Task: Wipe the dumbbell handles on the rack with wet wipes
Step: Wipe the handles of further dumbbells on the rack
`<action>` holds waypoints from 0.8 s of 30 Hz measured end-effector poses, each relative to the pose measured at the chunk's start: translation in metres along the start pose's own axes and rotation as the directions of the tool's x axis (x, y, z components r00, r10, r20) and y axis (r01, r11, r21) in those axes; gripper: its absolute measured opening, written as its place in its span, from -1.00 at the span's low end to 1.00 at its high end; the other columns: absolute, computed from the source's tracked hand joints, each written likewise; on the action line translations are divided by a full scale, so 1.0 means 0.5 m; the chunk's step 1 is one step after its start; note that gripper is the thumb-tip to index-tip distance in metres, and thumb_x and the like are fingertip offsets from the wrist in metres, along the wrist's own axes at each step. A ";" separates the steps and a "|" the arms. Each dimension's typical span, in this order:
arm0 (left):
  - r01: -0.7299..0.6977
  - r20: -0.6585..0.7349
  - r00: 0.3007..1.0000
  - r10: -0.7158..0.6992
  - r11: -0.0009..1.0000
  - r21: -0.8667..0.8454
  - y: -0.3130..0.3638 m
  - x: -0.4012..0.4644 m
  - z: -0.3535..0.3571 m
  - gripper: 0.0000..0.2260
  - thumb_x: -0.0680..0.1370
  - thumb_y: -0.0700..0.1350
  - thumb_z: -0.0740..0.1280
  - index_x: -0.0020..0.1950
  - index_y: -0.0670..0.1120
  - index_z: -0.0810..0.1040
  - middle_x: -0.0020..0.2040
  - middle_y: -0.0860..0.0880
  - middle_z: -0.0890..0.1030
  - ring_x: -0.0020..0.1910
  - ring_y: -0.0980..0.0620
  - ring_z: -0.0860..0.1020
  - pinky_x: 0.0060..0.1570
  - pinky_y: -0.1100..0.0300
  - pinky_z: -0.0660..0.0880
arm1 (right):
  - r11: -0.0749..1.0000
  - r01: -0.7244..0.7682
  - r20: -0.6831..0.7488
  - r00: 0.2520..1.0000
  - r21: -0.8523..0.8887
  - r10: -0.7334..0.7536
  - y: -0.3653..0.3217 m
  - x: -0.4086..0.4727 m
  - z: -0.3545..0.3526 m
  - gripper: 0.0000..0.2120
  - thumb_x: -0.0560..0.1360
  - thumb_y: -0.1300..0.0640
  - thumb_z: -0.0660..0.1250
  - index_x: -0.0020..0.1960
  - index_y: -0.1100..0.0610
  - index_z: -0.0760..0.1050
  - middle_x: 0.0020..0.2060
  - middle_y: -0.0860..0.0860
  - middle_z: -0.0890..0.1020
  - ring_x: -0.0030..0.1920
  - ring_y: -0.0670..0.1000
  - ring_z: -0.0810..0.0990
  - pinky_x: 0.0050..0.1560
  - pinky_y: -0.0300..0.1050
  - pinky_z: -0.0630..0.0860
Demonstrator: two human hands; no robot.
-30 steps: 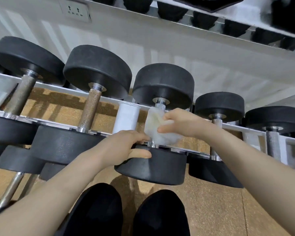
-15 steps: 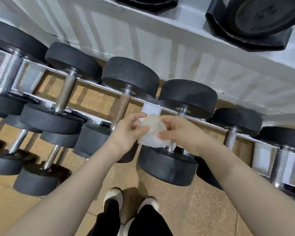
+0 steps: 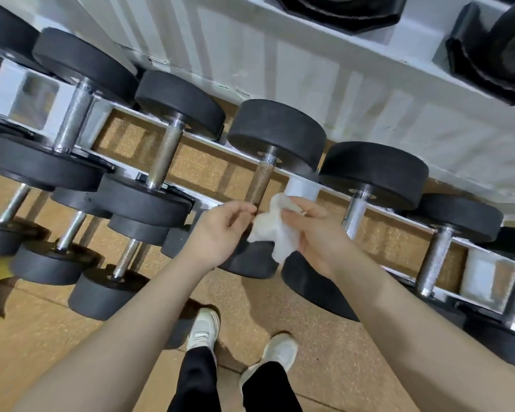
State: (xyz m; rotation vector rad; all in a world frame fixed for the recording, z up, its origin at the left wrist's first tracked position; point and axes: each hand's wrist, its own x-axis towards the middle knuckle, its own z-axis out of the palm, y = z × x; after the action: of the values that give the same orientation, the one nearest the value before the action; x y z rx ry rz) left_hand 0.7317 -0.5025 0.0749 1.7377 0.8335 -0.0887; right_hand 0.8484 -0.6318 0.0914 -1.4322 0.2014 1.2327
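Dumbbell handle [image 3: 259,181], rusty-brown w/ chrome collar at top, sits on white rack [image 3: 208,144], angled down toward viewer, between two black rubber heads; lower end hidden behind hands. Wet wipe [image 3: 275,233], white, crumpled, held in front of handle's lower end, just right of it. Right hand [image 3: 318,233] grip clamped on wipe, thumb and fingers curled round its upper edge, rest of wipe hanging below palm. Left hand [image 3: 220,233] just beside wipe, fingers loosely curled, tips at wipe's left edge and at handle's base (contact w/ either cannot be told). Neighbouring handles: dull grey one [image 3: 164,162] to left, shiny chrome one [image 3: 356,212] to right, further chrome one [image 3: 434,260] far right. Lower tier of smaller dumbbells [image 3: 101,289] at lower left. Upper shelf w/ black octagonal weights [image 3: 339,10] overhead. Cork-coloured floor [image 3: 324,367] below. White trainers [image 3: 202,328] and black trousers at bottom centre.
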 end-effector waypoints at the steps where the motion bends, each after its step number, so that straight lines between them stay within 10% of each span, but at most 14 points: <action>1: -0.089 0.012 0.996 0.089 0.983 0.162 -0.015 0.008 -0.016 -0.82 0.59 -0.14 0.23 0.13 -0.05 0.57 0.00 0.03 0.61 -0.03 0.14 0.54 -0.01 0.41 0.42 | 1.000 0.022 -0.048 0.999 0.007 -0.021 0.001 0.011 0.004 -0.77 0.56 0.28 0.23 0.17 0.13 0.54 0.00 0.06 0.61 0.05 0.07 0.57 0.12 -0.01 0.51; 4: -0.267 0.245 0.955 0.168 0.849 0.456 -0.050 0.038 -0.070 -0.67 0.55 0.05 0.24 0.27 -0.04 0.50 0.21 0.00 0.53 0.22 0.01 0.46 0.25 0.08 0.36 | 0.915 0.192 -0.156 0.953 -0.355 -0.260 0.006 0.054 0.020 -0.66 0.54 0.28 0.23 0.29 0.10 0.50 0.10 0.07 0.57 0.10 0.07 0.55 0.20 -0.07 0.48; 7: -0.355 0.393 0.915 0.095 0.652 0.670 -0.063 0.067 -0.106 -0.59 0.52 0.21 0.21 0.31 0.09 0.46 0.28 0.08 0.49 0.29 0.02 0.41 0.28 0.02 0.29 | 0.390 0.259 -0.003 0.830 -0.884 -0.558 -0.008 0.102 0.042 -0.59 0.53 0.34 0.18 0.37 0.18 0.39 0.11 0.07 0.42 0.07 0.01 0.44 0.11 -0.38 0.29; 11: -0.382 0.466 0.882 0.076 0.695 0.609 -0.076 0.088 -0.126 -0.64 0.50 0.13 0.31 0.26 0.05 0.52 0.22 0.06 0.53 0.22 -0.01 0.47 0.21 0.03 0.36 | -0.030 0.132 0.130 0.858 -0.991 -0.497 -0.036 0.143 0.087 -0.54 0.56 0.30 0.08 0.44 0.07 0.27 0.22 0.19 0.36 0.05 0.23 0.45 -0.08 -0.06 0.35; 16: -0.390 0.530 0.846 0.056 0.743 0.543 -0.079 0.111 -0.132 -0.63 0.45 0.15 0.36 0.20 0.04 0.56 0.14 0.06 0.56 0.15 0.03 0.47 0.17 0.08 0.38 | -0.240 -0.053 0.046 0.920 -0.969 -0.389 -0.020 0.196 0.090 -0.38 0.53 0.39 0.06 0.51 0.00 0.04 0.15 0.08 0.47 0.04 0.16 0.54 -0.07 -0.05 0.39; 19: -0.407 0.531 0.844 0.078 0.739 0.537 -0.087 0.113 -0.128 -0.64 0.45 0.14 0.36 0.19 0.03 0.56 0.09 0.04 0.53 0.13 0.05 0.44 0.13 0.11 0.37 | -0.176 -0.002 0.040 0.972 -0.984 -0.232 0.021 0.195 0.076 -0.35 0.53 0.36 0.05 0.52 -0.08 -0.01 0.11 0.09 0.51 0.09 0.16 0.52 -0.04 -0.04 0.39; 24: -0.397 0.494 0.861 0.123 0.770 0.500 -0.098 0.107 -0.126 -0.66 0.44 0.13 0.38 0.16 0.02 0.58 0.03 0.04 0.51 0.12 0.01 0.43 0.11 0.06 0.39 | -0.362 0.106 0.165 0.977 -0.926 -0.137 0.045 0.192 0.084 -0.34 0.53 0.31 0.10 0.50 -0.16 -0.01 0.11 0.07 0.54 0.05 0.16 0.56 -0.09 -0.06 0.46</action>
State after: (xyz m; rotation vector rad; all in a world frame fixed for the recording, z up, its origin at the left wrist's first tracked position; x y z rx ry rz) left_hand 0.7217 -0.4167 0.0321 2.2868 0.2068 -0.5818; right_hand 0.8502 -0.5561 0.0157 -2.8439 -1.5076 1.0201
